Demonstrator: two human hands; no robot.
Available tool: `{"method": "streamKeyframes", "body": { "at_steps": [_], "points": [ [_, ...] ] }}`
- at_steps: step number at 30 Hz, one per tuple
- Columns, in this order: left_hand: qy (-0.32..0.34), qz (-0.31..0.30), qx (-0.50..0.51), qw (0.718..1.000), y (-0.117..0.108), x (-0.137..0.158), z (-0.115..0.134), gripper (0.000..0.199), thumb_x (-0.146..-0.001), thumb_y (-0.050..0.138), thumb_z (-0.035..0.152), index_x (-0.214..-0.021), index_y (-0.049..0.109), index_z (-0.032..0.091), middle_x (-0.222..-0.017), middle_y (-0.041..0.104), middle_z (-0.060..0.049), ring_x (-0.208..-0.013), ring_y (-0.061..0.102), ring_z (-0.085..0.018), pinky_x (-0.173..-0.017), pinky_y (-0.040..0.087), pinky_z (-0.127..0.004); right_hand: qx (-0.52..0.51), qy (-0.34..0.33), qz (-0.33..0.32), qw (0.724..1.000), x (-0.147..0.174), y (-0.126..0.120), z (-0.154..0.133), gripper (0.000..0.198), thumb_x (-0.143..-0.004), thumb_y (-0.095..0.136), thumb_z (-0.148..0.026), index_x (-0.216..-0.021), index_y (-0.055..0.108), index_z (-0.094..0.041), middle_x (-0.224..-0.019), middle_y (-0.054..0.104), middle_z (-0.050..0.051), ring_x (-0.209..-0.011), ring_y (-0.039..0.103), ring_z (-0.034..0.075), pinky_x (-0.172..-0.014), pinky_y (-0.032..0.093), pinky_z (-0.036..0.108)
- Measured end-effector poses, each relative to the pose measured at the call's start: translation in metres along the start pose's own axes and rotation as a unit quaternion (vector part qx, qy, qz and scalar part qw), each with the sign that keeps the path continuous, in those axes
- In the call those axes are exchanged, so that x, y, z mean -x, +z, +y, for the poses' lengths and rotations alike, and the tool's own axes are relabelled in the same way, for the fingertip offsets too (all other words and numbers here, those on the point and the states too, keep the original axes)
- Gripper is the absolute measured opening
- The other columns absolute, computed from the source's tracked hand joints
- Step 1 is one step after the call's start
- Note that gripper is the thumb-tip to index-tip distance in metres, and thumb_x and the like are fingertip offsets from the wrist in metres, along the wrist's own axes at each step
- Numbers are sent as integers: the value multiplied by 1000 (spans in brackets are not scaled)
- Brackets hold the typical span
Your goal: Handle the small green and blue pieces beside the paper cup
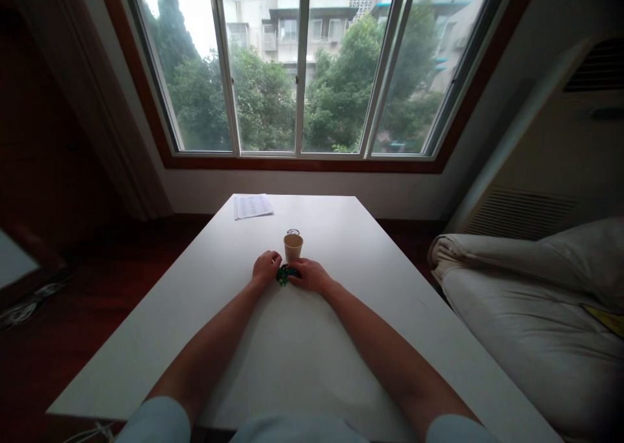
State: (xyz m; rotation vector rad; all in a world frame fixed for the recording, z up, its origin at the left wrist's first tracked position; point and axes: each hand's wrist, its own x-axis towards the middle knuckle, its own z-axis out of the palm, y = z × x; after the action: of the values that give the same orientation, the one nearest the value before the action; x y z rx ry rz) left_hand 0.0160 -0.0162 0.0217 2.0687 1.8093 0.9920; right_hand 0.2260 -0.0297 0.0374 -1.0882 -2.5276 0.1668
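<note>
A small heap of shiny green and dark pieces (284, 275), too small to name, lies on the white table between my hands. My left hand (267, 265) rests at its left edge with the fingers curled inward. From the right, my right hand (312, 275) reaches over the heap, fingers bent and pressed together among the pieces. Whatever either hand's fingertips pinch is hidden. Just beyond them a tan paper cup (293, 248) stands upright, close to my right fingertips. Behind the cup is a small round item with a dark outline (293, 232), partly covered by it.
Printed sheets of paper (253, 206) lie at the table's far left corner. The white table (390, 313) narrows toward a wall under a wide window (297, 73). A couch with pale covers (517, 313) stands along the right, and cables (29, 305) lie on the floor at left.
</note>
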Motion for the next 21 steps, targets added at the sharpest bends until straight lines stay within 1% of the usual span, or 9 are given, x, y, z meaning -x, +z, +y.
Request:
{"method": "streamKeyframes", "body": {
  "at_steps": [4,11,17,21],
  "points": [
    [2,-5,-2,1000,2,0,-1,23,-91,51,32,-88,71,20,-89,67,-4,-79,57,-16,-70,38,-27,-10,9,27,1000,-2,7,6,28,-89,64,-38,-115,70,-27,-107,69,5,-97,63,20,-82,45,28],
    [0,-12,-8,1000,2,1,0,24,-91,51,33,-87,71,21,-89,67,-5,-78,57,-16,-70,38,-28,-40,11,67,997,-3,14,13,16,-89,65,-34,-101,73,-26,-98,69,3,-90,63,17,-79,45,26],
    [8,-14,-7,1000,0,2,2,24,-92,51,33,-89,72,21,-91,68,-5,-80,58,-16,-72,40,-28,-49,6,101,994,-4,11,11,11,-90,64,-31,-96,71,-24,-95,66,2,-87,60,16,-75,43,25],
    [12,-21,-7,1000,1,1,1,24,-91,51,32,-90,72,21,-91,68,-5,-81,59,-16,-72,40,-27,-47,17,146,988,-3,7,8,8,-90,62,-28,-92,67,-22,-94,62,3,-83,57,15,-73,41,25]
  ]
}}
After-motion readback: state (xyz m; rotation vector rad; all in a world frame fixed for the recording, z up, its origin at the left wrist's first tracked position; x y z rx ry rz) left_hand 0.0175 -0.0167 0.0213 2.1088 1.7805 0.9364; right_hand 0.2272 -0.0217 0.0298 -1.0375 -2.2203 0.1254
